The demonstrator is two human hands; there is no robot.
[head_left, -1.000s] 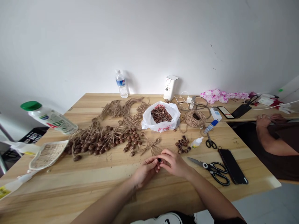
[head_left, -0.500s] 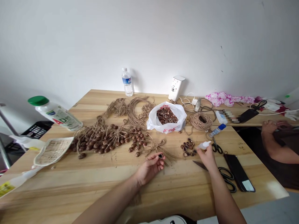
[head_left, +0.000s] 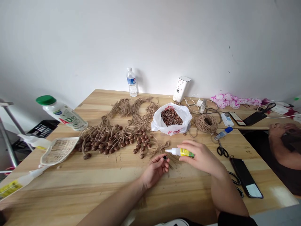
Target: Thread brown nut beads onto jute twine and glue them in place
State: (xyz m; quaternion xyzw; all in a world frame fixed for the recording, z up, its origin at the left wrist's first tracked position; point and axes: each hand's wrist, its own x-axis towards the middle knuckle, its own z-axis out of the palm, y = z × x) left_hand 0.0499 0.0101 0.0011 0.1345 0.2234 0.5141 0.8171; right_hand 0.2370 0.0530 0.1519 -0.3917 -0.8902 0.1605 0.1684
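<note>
My left hand [head_left: 152, 172] pinches a small dark hollow nutshell cup [head_left: 165, 157] between thumb and fingertips, its opening facing up. My right hand [head_left: 203, 158] is wrapped round a glue bottle [head_left: 185, 152] with a yellow-green label. The bottle lies nearly level, and its white nozzle points left, just above the shell; I cannot tell whether they touch. Behind my hands is a tied bunch of twine [head_left: 161, 147]. Further left lie many brown nuts [head_left: 105, 144] on twine strings. A white plastic bag [head_left: 172, 129] holds brown shell pieces [head_left: 171, 116].
Right of my right arm lie small scissors [head_left: 222, 151], large scissors partly hidden, and a black flat case [head_left: 245, 177]. A twine coil [head_left: 207, 124] and a blue-capped tube [head_left: 223, 133] sit behind. A woven basket [head_left: 60, 150] is at left. Another person's arm [head_left: 282, 144] rests at far right.
My right hand has brought the glue bottle left from beside the loose shells to the shell in my left hand, and it is now tipped sideways. The view has shifted slightly.
</note>
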